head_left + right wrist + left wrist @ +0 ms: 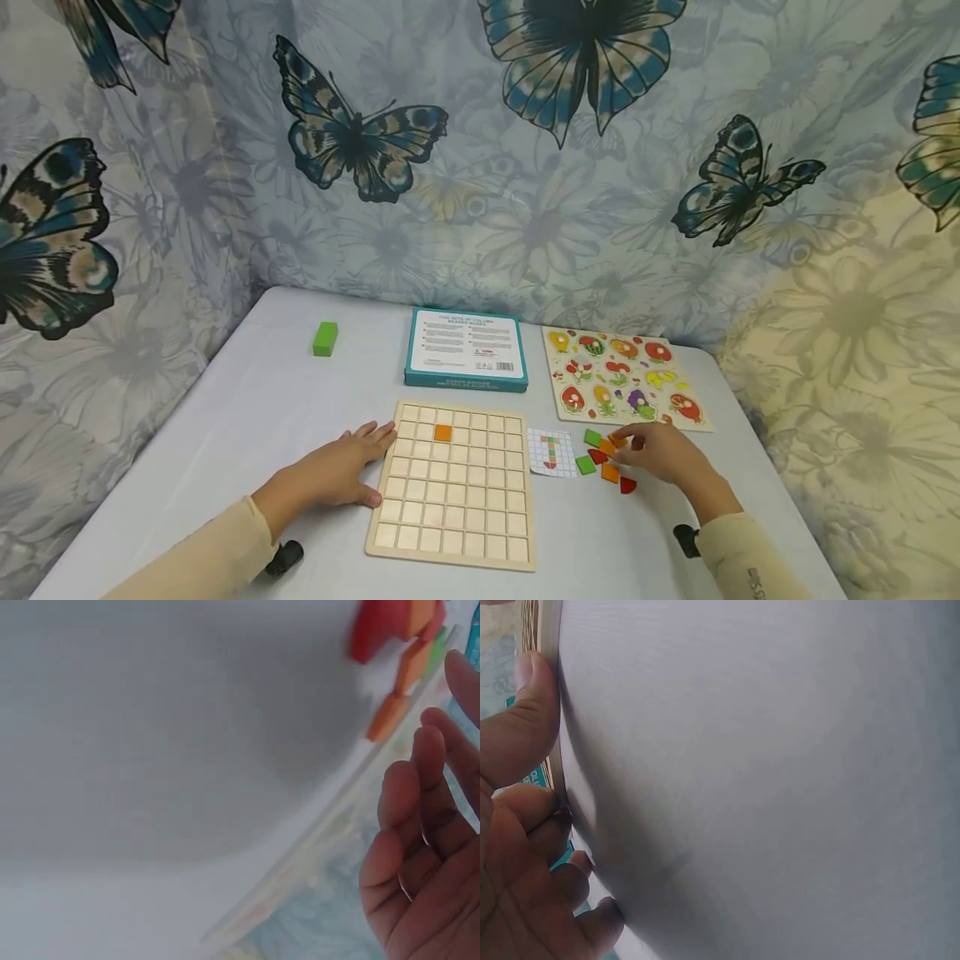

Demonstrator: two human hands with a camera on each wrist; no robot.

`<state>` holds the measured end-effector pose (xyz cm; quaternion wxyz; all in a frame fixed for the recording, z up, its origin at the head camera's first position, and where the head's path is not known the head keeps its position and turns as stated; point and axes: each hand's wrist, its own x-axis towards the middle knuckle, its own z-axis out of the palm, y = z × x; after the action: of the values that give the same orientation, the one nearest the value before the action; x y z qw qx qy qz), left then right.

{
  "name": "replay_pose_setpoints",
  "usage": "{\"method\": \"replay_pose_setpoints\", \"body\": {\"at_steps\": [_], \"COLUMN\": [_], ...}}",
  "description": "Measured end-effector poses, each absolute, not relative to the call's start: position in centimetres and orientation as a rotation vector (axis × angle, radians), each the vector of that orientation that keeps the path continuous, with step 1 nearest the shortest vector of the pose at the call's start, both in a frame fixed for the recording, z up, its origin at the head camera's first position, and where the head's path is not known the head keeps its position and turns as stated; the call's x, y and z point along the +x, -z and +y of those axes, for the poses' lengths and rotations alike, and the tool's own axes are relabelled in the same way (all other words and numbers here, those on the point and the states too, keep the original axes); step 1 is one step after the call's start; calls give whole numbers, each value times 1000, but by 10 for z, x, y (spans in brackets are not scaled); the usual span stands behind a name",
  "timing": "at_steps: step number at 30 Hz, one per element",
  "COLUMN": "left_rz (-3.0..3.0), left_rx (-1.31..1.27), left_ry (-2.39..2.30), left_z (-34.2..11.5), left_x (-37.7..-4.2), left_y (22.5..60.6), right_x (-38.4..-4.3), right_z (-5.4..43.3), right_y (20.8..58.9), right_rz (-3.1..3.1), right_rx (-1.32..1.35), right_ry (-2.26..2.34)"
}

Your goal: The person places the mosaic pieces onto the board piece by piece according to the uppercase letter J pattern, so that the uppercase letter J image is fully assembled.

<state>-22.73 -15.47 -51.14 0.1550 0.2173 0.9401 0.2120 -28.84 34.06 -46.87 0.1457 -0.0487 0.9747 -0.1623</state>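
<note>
A wooden grid board (453, 492) lies on the table with one orange square tile (443, 433) in an upper cell. My left hand (341, 467) rests at the board's left edge, its thumb and fingertips along the frame; the left wrist view shows the thumb (536, 712) against the rim. My right hand (663, 454) hovers at a small pile of tiles, fingertips close by an orange tile (388, 718). Thumb and fingers stand apart with nothing between them in the right wrist view. Green tiles (586, 465) and red rounded pieces (627, 485) lie in the pile.
A pattern card (552, 454) with a coloured shape sits between board and pile. Behind are a teal-edged box (467, 350) and a fruit puzzle board (622, 375). A green block (326, 339) stands at the back left. Butterfly-printed cloth (540, 225) hangs behind the table.
</note>
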Motion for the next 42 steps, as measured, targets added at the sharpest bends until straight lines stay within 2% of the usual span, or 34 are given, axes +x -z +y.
{"method": "replay_pose_setpoints", "body": {"at_steps": [22,31,35,42], "left_rz": [2678,2686,2683,2673], "left_rx": [604,604,597,596], "left_ry": [-644,-652,-653,-637], "left_z": [-155,-155,-156,-155], "left_x": [-225,-224,-224,-226], "left_y": [510,505,505,509], "right_x": [-297,-296,-294,-296], "right_z": [357,371,342,233], "right_y": [485,490,482,473], "right_rz": [2855,2888,2894,2831], "right_rx": [-122,-120,-127,-436], "right_ry": [372,466,551,552]}}
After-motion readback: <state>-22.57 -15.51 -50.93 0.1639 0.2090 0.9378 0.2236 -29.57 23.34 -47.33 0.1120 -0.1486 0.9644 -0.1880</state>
